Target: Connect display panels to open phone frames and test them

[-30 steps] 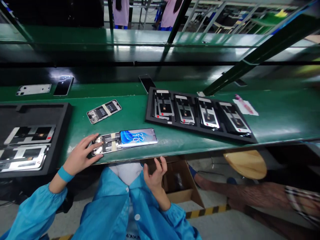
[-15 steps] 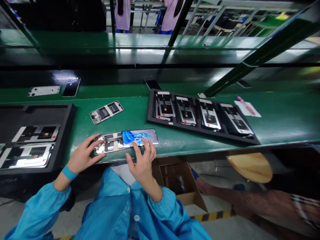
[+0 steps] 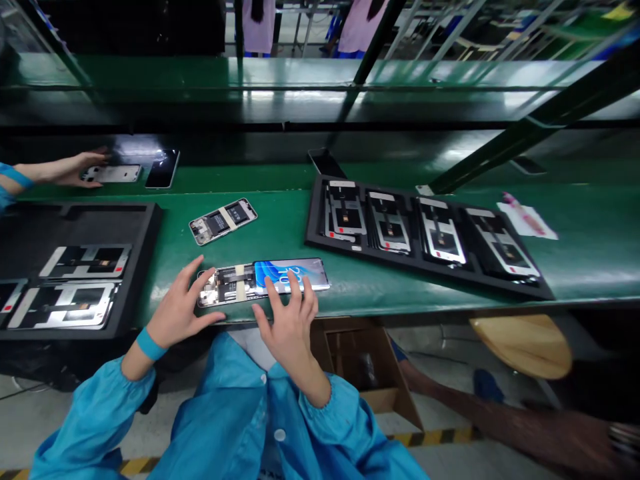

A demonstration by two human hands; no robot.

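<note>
An opened phone body (image 3: pixel 226 285), its inner parts bare and a pale strip across it, lies near the bench's front edge. A lit phone screen (image 3: pixel 293 275) with a blue picture and large digits overlaps its right end. My left hand (image 3: pixel 180 310) is at the body's left end, fingers and thumb spread around the corner; the grip is loose. Over the screen my right hand (image 3: pixel 290 317) has its fingers apart, fingertips at the glass and thumb by the lower edge. Whether they press on it, I cannot tell. Behind lies a second opened phone body (image 3: pixel 223 221).
A black tray (image 3: pixel 310 233) with several screen panels stands right, another black tray (image 3: pixel 150 233) left. At the back left a co-worker's hand (image 3: pixel 75 168) touches a white phone frame (image 3: pixel 120 174), beside a dark phone (image 3: pixel 163 169). A slanted green post (image 3: pixel 500 150) rises at right.
A co-worker's hand has come in from the left to the white phone frame. My left fingers have drawn back slightly from the phone body. The whole view has shifted a little.
</note>
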